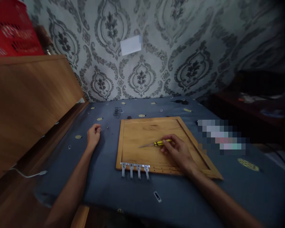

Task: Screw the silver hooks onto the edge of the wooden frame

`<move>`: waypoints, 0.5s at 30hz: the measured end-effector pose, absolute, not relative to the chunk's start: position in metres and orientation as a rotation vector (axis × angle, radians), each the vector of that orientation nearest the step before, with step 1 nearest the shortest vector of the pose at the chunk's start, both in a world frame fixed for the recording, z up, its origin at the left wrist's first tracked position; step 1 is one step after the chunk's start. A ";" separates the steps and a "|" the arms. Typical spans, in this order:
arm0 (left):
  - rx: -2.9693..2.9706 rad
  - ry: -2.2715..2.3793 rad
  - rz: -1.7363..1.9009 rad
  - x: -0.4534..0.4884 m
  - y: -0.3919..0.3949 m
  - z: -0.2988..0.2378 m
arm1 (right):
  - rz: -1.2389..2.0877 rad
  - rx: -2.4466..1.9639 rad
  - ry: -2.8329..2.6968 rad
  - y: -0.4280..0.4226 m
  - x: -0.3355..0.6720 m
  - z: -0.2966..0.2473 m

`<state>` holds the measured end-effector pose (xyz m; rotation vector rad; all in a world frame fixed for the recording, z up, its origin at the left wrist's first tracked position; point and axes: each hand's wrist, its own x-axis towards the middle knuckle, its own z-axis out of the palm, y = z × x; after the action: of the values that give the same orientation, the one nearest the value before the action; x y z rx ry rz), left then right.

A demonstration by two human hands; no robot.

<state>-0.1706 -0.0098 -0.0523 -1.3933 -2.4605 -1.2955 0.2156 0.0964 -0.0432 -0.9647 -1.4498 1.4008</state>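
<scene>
A wooden board (142,129) with a raised rim lies on a table covered by a dark blue cloth (104,190). My right hand (178,152) rests on the board, closed around a yellow-handled screwdriver (155,143) whose tip points left. Several metal hooks (135,169) are fixed in a row along the board's near edge. My left hand (93,134) lies on the cloth left of the board with fingers curled, pinching at something small that I cannot make out. Tiny screws (108,128) lie scattered on the cloth close to it.
A loose metal piece (157,196) lies on the cloth near the front edge. A wooden panel (26,101) stands at the left, with a red crate (11,28) above it. A patterned wall (156,47) is behind. Dark furniture (256,104) sits at the right.
</scene>
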 end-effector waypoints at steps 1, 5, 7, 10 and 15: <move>-1.393 -2.465 -1.253 -0.172 -0.011 -0.055 | 1.386 -0.973 -1.473 0.096 0.217 -0.045; -1.439 -2.449 -1.112 -0.172 -0.014 -0.065 | 1.332 -0.979 -1.542 0.092 0.220 -0.051; -1.456 -2.435 -1.066 -0.172 -0.015 -0.068 | 1.306 -0.972 -1.567 0.091 0.219 -0.054; -1.452 -2.430 -1.032 -0.175 -0.018 -0.071 | 1.265 -0.962 -1.601 0.090 0.218 -0.059; -1.361 -2.485 -1.067 -0.185 -0.021 -0.074 | 1.170 -0.965 -1.640 0.092 0.215 -0.071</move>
<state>-0.1854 -0.0209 -0.0737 -1.3608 -2.4848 -1.0670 0.2145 0.0918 -0.0711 -0.9652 -1.6404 1.1703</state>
